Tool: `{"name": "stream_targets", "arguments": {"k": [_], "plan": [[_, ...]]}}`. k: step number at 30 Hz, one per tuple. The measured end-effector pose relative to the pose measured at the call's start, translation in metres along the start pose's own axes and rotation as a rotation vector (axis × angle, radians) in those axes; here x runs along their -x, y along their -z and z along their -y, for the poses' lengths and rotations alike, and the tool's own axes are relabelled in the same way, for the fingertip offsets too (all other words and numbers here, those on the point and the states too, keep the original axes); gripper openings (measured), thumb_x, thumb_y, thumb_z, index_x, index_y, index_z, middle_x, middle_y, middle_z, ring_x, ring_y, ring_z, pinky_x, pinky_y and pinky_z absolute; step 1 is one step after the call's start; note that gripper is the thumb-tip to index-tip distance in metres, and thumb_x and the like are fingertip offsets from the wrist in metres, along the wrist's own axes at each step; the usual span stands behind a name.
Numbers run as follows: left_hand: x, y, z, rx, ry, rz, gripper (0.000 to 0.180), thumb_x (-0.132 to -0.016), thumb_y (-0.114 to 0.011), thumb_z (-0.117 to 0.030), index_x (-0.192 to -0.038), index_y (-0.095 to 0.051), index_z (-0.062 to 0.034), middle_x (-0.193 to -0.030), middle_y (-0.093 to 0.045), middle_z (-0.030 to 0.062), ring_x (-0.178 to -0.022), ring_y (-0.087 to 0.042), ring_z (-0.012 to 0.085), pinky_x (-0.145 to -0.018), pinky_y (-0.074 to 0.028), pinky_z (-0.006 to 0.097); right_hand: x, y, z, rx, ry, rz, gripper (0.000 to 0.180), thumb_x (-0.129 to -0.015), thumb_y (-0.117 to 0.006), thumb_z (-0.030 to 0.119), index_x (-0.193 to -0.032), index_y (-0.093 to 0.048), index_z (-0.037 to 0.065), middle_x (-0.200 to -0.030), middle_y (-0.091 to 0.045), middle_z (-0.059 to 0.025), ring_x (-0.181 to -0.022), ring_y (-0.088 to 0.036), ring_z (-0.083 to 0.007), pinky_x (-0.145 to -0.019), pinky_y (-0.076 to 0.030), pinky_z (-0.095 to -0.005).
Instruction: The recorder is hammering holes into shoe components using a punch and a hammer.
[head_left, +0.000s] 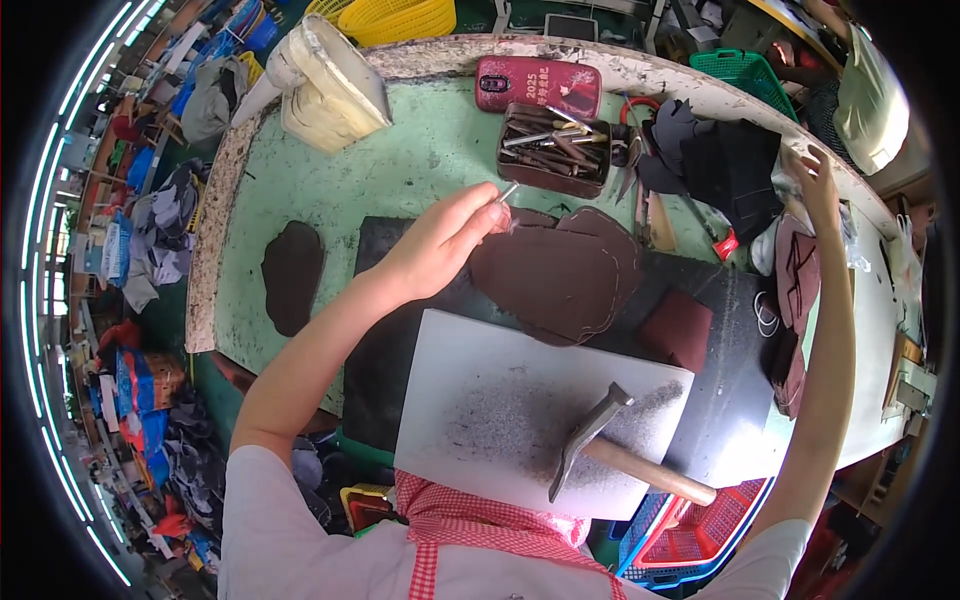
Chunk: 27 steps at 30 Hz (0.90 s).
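My left hand [452, 235] is closed around a short metal punch [508, 192], its tip pointing up past the fingers. Below and right of it lies a stack of dark brown leather pieces [555, 275] with pale dotted edges. A hammer [610, 455] with a wooden handle rests on a white board [470, 400] close to my body. My right hand [818, 190] is stretched to the far right, fingers apart, beside black cut pieces [735, 170] and some clear plastic. No held object shows in it.
A box of metal tools [555, 150] stands beyond the stack, with a red phone [538, 85] behind it. A white container [330, 85] is at the far left, a brown piece [293, 278] at left. Baskets [700, 520] sit below the front edge; a person stands far right.
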<state>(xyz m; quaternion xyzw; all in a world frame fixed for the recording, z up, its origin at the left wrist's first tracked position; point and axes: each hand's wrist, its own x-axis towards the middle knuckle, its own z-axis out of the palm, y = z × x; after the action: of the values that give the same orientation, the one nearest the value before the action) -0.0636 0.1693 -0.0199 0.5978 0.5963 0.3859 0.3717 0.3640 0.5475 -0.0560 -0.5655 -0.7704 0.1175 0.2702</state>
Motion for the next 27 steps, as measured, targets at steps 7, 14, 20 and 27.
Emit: {"name": "stream_targets", "arguments": {"k": [7,14,20,27], "plan": [[0.021,0.01,-0.02,0.002,0.147,-0.004,0.023,-0.098,-0.05,-0.02,-0.083,-0.043,-0.0041,-0.065,-0.043,-0.0011,-0.054,-0.043,0.0056,-0.052,-0.035,0.022,-0.002,-0.007,0.013,0.304,-0.054,-0.085,0.077,-0.076,-0.066,0.049,-0.134,-0.04,0.004,-0.111,-0.062,-0.0272,-0.109,-0.058,-0.0408,-0.091,-0.045,-0.0429],[0.087,0.017,-0.026,0.061,0.213,0.06,0.023,-0.093,-0.058,-0.015,-0.088,-0.04,-0.0009,-0.067,-0.039,-0.0005,-0.062,-0.037,0.0051,-0.052,-0.033,0.025,0.054,0.042,0.053,-0.343,0.072,-0.058,0.062,-0.085,-0.067,0.023,-0.137,-0.039,0.004,-0.107,-0.065,-0.0173,-0.096,-0.063,-0.0223,-0.083,-0.049,-0.0355],[0.111,-0.004,-0.02,0.57,0.271,0.108,0.029,-0.099,-0.034,-0.032,-0.093,-0.041,-0.0042,-0.069,-0.039,-0.0007,-0.058,-0.035,0.0068,-0.054,-0.031,0.022,0.195,0.016,0.189,-0.176,0.308,0.215,0.055,-0.076,-0.069,0.006,-0.127,-0.05,0.01,-0.11,-0.064,-0.0113,-0.092,-0.062,-0.0188,-0.079,-0.049,-0.0309],[0.116,-0.036,-0.042,0.61,0.162,0.222,0.02,-0.104,-0.034,-0.02,-0.1,-0.043,-0.002,-0.076,-0.044,0.0009,-0.059,-0.04,0.0063,-0.055,-0.034,0.021,0.238,0.042,0.249,-0.246,0.26,0.255,0.045,-0.077,-0.073,0.011,-0.119,-0.057,0.007,-0.097,-0.068,-0.009,-0.083,-0.063,-0.0168,-0.077,-0.05,-0.0297]]}}
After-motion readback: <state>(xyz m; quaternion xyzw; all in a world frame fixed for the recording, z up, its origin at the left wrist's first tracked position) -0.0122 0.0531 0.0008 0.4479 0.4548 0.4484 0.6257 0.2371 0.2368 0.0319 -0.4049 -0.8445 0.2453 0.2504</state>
